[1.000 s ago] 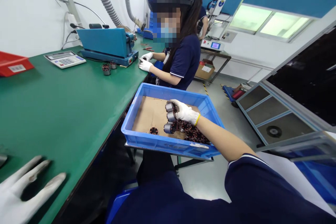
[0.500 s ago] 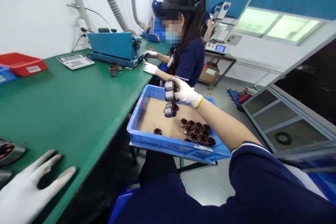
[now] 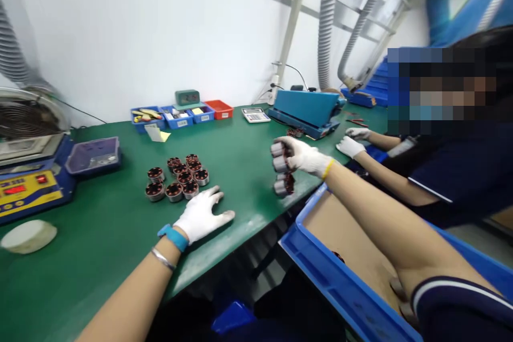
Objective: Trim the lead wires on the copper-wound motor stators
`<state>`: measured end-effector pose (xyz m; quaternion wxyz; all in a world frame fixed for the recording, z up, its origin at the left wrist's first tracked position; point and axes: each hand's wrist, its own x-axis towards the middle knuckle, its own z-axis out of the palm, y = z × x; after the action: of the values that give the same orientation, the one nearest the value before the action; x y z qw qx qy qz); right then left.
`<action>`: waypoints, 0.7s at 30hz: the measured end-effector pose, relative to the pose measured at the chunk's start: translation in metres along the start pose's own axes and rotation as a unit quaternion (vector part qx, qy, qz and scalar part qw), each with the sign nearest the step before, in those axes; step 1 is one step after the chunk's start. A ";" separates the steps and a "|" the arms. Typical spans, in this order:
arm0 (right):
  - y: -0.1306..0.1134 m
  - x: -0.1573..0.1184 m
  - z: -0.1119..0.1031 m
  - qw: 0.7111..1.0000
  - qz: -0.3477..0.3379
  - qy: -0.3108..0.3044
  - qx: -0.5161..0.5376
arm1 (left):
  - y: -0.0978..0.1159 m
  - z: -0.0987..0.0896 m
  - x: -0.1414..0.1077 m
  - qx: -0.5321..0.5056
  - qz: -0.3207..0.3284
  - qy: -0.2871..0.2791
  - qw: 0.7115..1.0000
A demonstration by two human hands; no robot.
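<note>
My gloved right hand (image 3: 306,157) is closed on several motor stators (image 3: 282,163), grey metal rings with copper windings, in a hanging stack above the table's front edge. My gloved left hand (image 3: 203,215) rests on the green table (image 3: 240,171) with fingers spread, holding nothing. Just beyond its fingers stands a group of stators (image 3: 184,177) with their dark, copper-wound faces up. The blue crate (image 3: 320,278) lies below my right forearm, lined with brown board; a few stators show in it, partly hidden by my arm.
Small blue bins (image 3: 176,120), a red bin (image 3: 219,109) and a calculator (image 3: 255,115) line the wall. A yellow-blue instrument (image 3: 32,187), a purple tray (image 3: 94,156) and a round pale block (image 3: 29,236) stand left. A co-worker's gloved hands (image 3: 351,144) are near a teal machine (image 3: 306,112).
The view has swung left toward the table. My right hand has carried the stators from above the crate to the table's edge. My left hand stays spread on the table.
</note>
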<state>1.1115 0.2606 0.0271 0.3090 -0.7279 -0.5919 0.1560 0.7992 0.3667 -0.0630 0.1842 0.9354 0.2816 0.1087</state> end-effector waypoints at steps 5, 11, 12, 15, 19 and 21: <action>-0.067 0.072 0.084 0.961 -0.004 -0.163 -0.224 | 0.004 -0.001 -0.002 0.004 0.015 0.005 1.000; -0.120 0.116 0.148 0.932 -0.016 -0.225 -0.284 | 0.006 -0.007 -0.003 -0.035 0.028 0.014 0.999; -0.123 0.117 0.147 0.929 -0.017 -0.231 -0.289 | 0.007 -0.009 -0.003 -0.035 0.024 0.016 0.999; -0.119 0.108 0.126 0.930 -0.030 -0.216 -0.297 | 0.012 -0.015 -0.004 -0.007 -0.004 0.022 1.000; -0.083 0.071 0.089 0.968 -0.024 -0.126 -0.215 | 0.023 -0.021 -0.009 0.011 -0.057 0.014 0.998; -0.060 0.052 0.085 0.989 0.010 -0.085 -0.119 | 0.029 -0.018 -0.011 -0.010 -0.031 -0.008 0.999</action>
<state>1.0280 0.3392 0.0075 0.1677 -0.7493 -0.6232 0.1486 0.7987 0.3432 -0.0355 0.1995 0.9252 0.3075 0.0984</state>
